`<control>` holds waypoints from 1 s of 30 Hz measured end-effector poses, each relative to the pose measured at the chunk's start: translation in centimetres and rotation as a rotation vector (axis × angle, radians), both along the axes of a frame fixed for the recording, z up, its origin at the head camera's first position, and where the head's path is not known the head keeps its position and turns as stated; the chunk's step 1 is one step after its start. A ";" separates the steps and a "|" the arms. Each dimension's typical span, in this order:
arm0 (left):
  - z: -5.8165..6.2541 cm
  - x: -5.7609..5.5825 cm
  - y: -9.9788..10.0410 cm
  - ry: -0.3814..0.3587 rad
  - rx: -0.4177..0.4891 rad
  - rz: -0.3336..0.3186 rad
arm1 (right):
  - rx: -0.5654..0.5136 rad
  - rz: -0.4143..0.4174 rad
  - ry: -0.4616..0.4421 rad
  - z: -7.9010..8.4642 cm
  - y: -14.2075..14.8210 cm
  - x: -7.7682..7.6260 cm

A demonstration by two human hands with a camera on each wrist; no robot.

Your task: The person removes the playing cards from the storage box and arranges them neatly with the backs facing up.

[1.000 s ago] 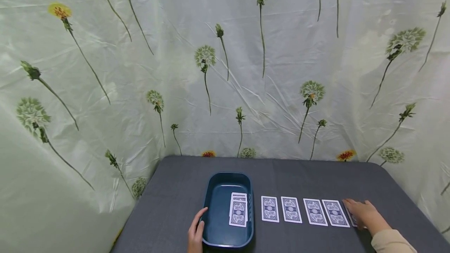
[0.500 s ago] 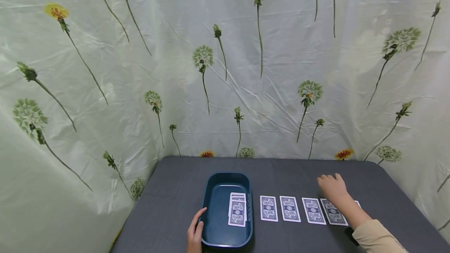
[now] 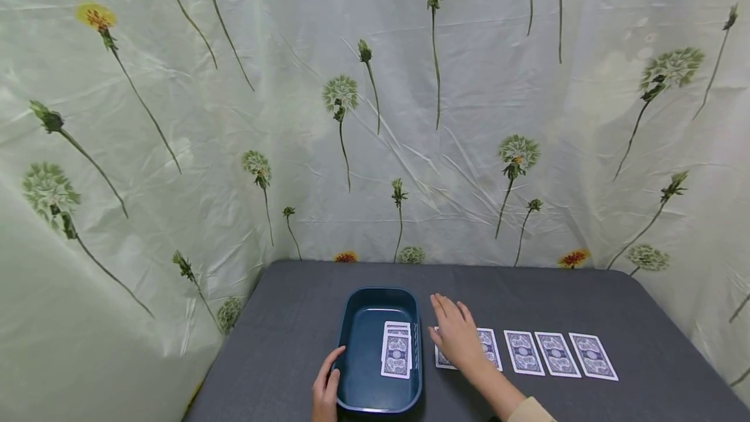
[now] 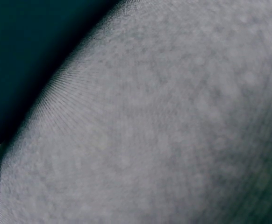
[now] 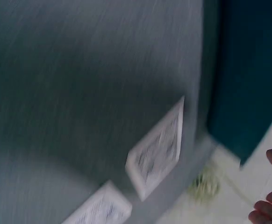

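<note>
Low Wrist Threatened the Row

The left hand (image 3: pixel 326 386), thumb and finger apart, touched the tray (image 3: pixel 361 373); a push might have shifted the cards (image 3: pixel 396 355) inside. The right hand (image 3: pixel 459 337), fingers outstretched, partly hid the 5-card row (image 3: pixel 524 352) beside it; brushing might have skewed that. 0.5 s earlier its arm covered the right end.

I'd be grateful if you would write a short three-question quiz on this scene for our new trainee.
1. How many cards lie in the row on the table, outside the tray?
2. True or false: the row's cards lie with their faces up.
3. The left grip touches: A) a card in the row; B) the tray's side; C) the table's far edge.

Key:
1. Five; the two nearest the tray are partly hidden by the right grip.
2. False: patterned backs show.
3. B.
</note>
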State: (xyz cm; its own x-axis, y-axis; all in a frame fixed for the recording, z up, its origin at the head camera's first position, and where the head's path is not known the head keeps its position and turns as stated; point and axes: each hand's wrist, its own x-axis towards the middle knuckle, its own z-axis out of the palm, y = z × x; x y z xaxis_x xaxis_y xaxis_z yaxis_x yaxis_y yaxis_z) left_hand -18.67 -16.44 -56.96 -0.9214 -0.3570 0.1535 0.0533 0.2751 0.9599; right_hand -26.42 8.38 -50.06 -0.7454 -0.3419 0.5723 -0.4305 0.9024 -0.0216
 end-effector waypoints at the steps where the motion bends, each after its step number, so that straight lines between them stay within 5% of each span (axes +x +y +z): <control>1: 0.0 0.0 0.0 0.000 0.000 -0.002 | -0.003 0.012 -0.034 -0.3 -0.8 0.2; 6: 0.1 0.0 0.1 0.028 -0.003 -0.006 | 0.025 0.057 -0.183 -1.3 -4.1 0.6; 12: 0.2 0.0 0.3 0.043 -0.013 -0.004 | 0.113 0.083 -0.255 -1.2 -5.9 0.1; 18: 0.1 -0.3 0.3 0.120 0.003 -0.005 | 0.317 0.109 -0.370 -0.8 -6.7 -0.1; 22: -0.1 -0.3 0.3 0.110 -0.008 -0.001 | 0.451 0.101 -0.455 -0.8 -7.0 0.1; 30: -0.3 -0.1 0.2 0.105 0.004 0.010 | 0.585 0.084 -0.461 -1.2 -7.7 0.7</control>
